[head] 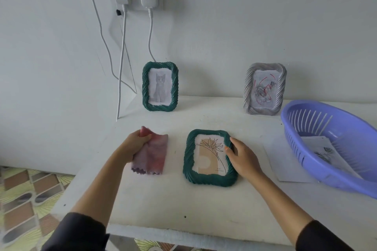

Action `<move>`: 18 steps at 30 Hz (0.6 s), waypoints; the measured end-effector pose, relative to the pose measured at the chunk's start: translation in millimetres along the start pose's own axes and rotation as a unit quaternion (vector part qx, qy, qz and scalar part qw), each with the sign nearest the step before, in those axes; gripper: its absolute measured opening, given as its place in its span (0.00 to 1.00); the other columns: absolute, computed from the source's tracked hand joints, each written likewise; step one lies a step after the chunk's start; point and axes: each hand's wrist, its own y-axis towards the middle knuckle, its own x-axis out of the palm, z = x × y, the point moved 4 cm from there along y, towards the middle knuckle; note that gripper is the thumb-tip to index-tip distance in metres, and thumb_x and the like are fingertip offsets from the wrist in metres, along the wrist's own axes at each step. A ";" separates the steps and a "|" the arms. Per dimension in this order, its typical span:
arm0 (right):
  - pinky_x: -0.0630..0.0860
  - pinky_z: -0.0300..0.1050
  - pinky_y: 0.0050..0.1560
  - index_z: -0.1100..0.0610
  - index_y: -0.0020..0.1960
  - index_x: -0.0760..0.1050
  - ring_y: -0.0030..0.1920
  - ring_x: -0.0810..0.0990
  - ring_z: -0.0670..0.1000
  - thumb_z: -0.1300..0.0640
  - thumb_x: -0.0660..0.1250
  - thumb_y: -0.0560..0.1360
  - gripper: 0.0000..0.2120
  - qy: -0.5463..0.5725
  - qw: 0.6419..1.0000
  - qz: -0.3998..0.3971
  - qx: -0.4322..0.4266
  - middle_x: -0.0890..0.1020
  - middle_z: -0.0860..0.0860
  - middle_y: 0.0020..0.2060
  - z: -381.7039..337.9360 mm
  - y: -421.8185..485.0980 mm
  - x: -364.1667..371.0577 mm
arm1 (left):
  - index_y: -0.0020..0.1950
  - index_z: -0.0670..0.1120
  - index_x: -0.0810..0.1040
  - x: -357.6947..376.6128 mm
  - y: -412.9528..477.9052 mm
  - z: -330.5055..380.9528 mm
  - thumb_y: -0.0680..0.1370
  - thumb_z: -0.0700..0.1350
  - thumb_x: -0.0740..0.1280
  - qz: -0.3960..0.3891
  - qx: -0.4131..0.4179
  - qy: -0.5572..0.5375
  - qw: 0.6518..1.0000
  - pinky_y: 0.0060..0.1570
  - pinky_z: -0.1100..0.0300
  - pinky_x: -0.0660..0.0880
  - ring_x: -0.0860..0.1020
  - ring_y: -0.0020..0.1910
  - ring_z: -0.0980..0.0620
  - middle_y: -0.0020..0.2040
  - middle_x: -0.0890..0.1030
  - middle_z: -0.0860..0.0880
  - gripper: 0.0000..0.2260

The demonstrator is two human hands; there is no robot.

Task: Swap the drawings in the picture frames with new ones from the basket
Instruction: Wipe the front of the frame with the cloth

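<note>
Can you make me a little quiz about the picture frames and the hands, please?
1. True or false: the green ribbed frame with the cat drawing lies flat on the white table.
2. The left hand holds: A) a pink-purple cloth, B) scissors, C) a pencil.
3. Fill in: the right hand holds the flat green frame with a ____ drawing.
Key: 1 false, it stands upright; 2 A; 3 flower.
</note>
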 end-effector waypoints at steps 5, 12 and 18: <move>0.62 0.44 0.69 0.57 0.73 0.59 0.72 0.63 0.50 0.51 0.56 0.79 0.24 -0.026 0.999 0.031 -0.028 0.66 0.51 0.72 4.2 -0.9 7.1 | 0.60 0.41 0.76 -3.4 5.9 1.6 0.77 0.49 0.65 0.083 0.058 0.200 0.975 0.53 0.55 0.72 0.77 0.55 0.41 0.56 0.80 0.41 0.16; 0.59 0.44 0.72 0.58 0.74 0.58 0.73 0.60 0.50 0.52 0.56 0.79 0.25 -0.033 0.998 0.023 -0.043 0.64 0.52 0.73 5.2 0.6 8.2 | 0.73 0.46 0.64 -0.7 -7.2 14.0 0.79 0.53 0.59 0.223 0.152 0.362 0.892 0.71 0.47 0.61 0.63 0.71 0.40 0.72 0.66 0.40 0.24; 0.59 0.44 0.71 0.58 0.74 0.57 0.73 0.60 0.50 0.51 0.57 0.79 0.26 -0.024 0.998 0.027 -0.043 0.64 0.52 0.73 3.8 -0.9 6.6 | 0.78 0.49 0.47 38.4 -7.1 -11.2 0.80 0.60 0.42 0.059 0.116 0.532 0.837 0.74 0.43 0.38 0.42 0.78 0.48 0.79 0.46 0.49 0.28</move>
